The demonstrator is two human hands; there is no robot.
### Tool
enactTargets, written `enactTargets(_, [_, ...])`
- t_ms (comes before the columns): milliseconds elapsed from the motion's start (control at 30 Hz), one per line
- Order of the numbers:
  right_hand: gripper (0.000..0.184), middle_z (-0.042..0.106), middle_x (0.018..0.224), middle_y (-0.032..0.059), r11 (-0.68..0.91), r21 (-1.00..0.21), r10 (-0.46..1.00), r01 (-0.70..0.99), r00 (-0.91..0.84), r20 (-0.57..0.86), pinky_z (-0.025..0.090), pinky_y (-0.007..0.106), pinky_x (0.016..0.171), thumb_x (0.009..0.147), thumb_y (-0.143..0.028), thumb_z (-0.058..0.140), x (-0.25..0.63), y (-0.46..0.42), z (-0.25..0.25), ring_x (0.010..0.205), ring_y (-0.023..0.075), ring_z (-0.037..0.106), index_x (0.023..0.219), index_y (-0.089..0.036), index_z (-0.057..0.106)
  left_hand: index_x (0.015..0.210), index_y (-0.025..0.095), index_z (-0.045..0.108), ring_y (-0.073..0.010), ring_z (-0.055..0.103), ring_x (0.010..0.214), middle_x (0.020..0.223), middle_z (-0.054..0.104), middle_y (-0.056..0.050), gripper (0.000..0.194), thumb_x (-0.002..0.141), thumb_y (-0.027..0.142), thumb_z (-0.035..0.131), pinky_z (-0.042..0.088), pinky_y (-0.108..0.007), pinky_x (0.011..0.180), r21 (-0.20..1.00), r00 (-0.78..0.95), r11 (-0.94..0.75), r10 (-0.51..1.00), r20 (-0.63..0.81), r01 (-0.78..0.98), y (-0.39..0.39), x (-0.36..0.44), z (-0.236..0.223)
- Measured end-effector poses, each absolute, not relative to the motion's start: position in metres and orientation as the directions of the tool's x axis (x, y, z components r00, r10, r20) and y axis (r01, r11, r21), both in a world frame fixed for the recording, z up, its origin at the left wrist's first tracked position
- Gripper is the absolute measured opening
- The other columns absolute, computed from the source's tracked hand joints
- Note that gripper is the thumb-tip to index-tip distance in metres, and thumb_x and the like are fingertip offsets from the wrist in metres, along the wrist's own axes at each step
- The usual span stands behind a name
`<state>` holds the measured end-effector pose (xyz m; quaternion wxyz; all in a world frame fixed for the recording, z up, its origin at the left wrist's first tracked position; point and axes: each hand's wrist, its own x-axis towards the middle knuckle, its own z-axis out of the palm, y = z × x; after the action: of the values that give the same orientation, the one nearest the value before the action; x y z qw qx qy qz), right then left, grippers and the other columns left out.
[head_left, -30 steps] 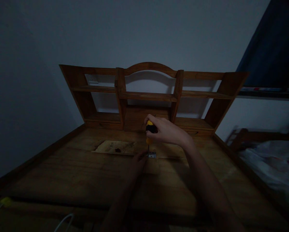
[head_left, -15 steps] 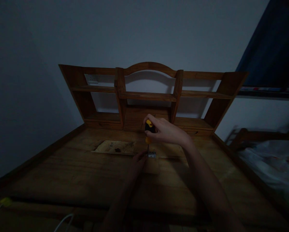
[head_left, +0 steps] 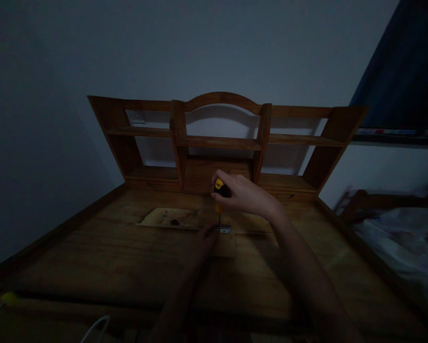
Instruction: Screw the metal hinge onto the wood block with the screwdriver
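Note:
My right hand [head_left: 235,190] is closed around the yellow and black handle of a screwdriver [head_left: 219,208]. Its thin shaft points straight down, and the tip meets the left part of a small metal hinge [head_left: 226,230]. The hinge lies on a small flat piece of wood [head_left: 224,247], against the edge of a longer board [head_left: 248,223]. At the hinge's left end are the closed fingertips of my left hand [head_left: 204,240], beside the screwdriver tip. Shadow hides exactly how they grip. Any screw under the tip is too small to make out.
A wooden desk top [head_left: 128,267] carries a rough-edged board piece [head_left: 169,217] left of the hinge. Behind stands a wooden shelf unit [head_left: 219,142] against the wall. A white cable [head_left: 96,324] is at the front left, and white plastic bags [head_left: 403,238] are at the right.
The screwdriver handle and my right hand have shifted very slightly, with the tip still at the hinge. My left hand stays at the hinge's left end.

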<state>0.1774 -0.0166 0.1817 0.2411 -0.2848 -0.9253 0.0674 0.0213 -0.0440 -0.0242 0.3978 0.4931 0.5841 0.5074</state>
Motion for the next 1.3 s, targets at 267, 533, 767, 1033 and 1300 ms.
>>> enactTargets(267, [0.028, 0.065, 0.092, 0.0048, 0.798, -0.285, 0.603, 0.531, -0.688, 0.404, 0.037, 0.029, 0.070, 0.086, -0.036, 0.053, 0.176, -0.018, 0.183, 0.082, 0.0193, 0.058, 0.111, -0.023, 0.053, 0.109, 0.020, 0.071, -0.0289, 0.064, 0.108, 0.111, 0.071, -0.007, 0.034, 0.077, 0.024, 0.061, 0.050, -0.040, 0.095, 0.987, -0.197, -0.002, 0.980, 0.034, 0.164, -0.046, 0.021, -0.021])
enactTargets(533, [0.028, 0.065, 0.104, 0.0022, 0.855, -0.284, 0.519, 0.435, -0.739, 0.429, 0.039, 0.030, 0.081, 0.090, -0.037, 0.055, 0.176, -0.017, 0.181, 0.093, 0.0186, 0.060, 0.117, -0.027, 0.051, 0.111, 0.018, 0.069, -0.0269, 0.064, 0.108, 0.114, 0.070, -0.009, 0.036, 0.078, 0.026, 0.060, 0.048, -0.040, 0.098, 0.988, -0.168, -0.047, 0.983, 0.071, 0.144, -0.040, 0.018, -0.034])
enactTargets(767, [0.033, 0.064, 0.108, 0.0023, 0.852, -0.309, 0.521, 0.424, -0.746, 0.415, 0.039, 0.030, 0.082, 0.088, -0.039, 0.059, 0.178, -0.016, 0.182, 0.095, 0.0194, 0.060, 0.118, -0.028, 0.050, 0.113, 0.019, 0.069, -0.0271, 0.065, 0.105, 0.110, 0.071, -0.008, 0.037, 0.078, 0.027, 0.059, 0.049, -0.042, 0.096, 0.989, -0.152, -0.021, 0.987, 0.043, 0.149, -0.043, 0.019, -0.030])
enactTargets(1033, [0.033, 0.065, 0.102, 0.0026, 0.837, -0.317, 0.544, 0.446, -0.741, 0.393, 0.040, 0.030, 0.079, 0.086, -0.039, 0.060, 0.179, -0.015, 0.181, 0.091, 0.0199, 0.060, 0.116, -0.027, 0.051, 0.110, 0.017, 0.070, -0.0276, 0.064, 0.108, 0.112, 0.071, -0.008, 0.036, 0.076, 0.025, 0.059, 0.049, -0.040, 0.096, 0.991, -0.150, -0.038, 0.987, 0.058, 0.129, -0.043, 0.020, -0.027])
enactTargets(1300, [0.036, 0.064, 0.101, 0.0020, 0.856, -0.307, 0.512, 0.416, -0.763, 0.394, 0.039, 0.027, 0.073, 0.083, -0.026, 0.054, 0.184, -0.016, 0.185, 0.083, 0.0159, 0.058, 0.119, -0.026, 0.050, 0.111, 0.018, 0.070, -0.0291, 0.065, 0.107, 0.109, 0.072, -0.008, 0.037, 0.077, 0.026, 0.059, 0.050, -0.040, 0.095, 0.989, -0.175, -0.009, 0.984, 0.035, 0.148, -0.043, 0.020, -0.029])
